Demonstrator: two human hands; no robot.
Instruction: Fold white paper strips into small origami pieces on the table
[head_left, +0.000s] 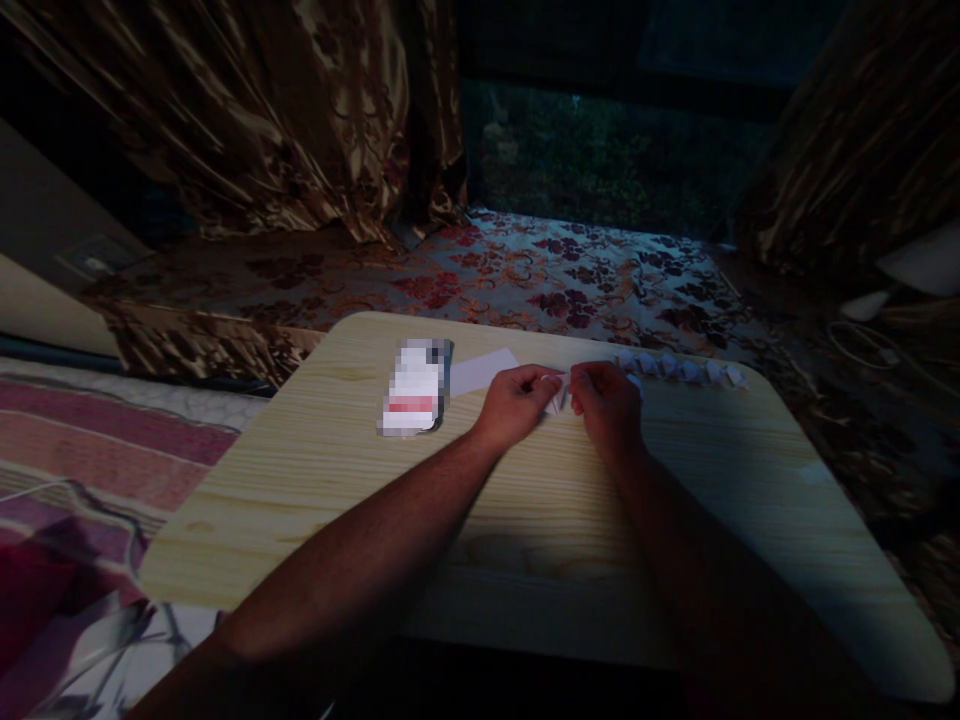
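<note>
Small folded paper (556, 398) held between the two hands, just above the far half of a wooden table (315, 500). The piece is white and creased to a narrow form; it should prove very light, soft as a single layer but stiffer along its folds, easily crumpled or torn, and little inclined to slip from dry fingertips. The best hold is probably a light pinch at the folded edges, leaving the faces uncrushed. The left hand (514, 405) pinches the left side between thumb and forefinger; the right hand (611, 408) has its fingertips drawn together at the upper right edge, apparently gripping it, though the contact is partly hidden. Both forearms reach forward and converge, wrists low over the tabletop. A white strip (480, 371) lies beyond the left hand.
</note>
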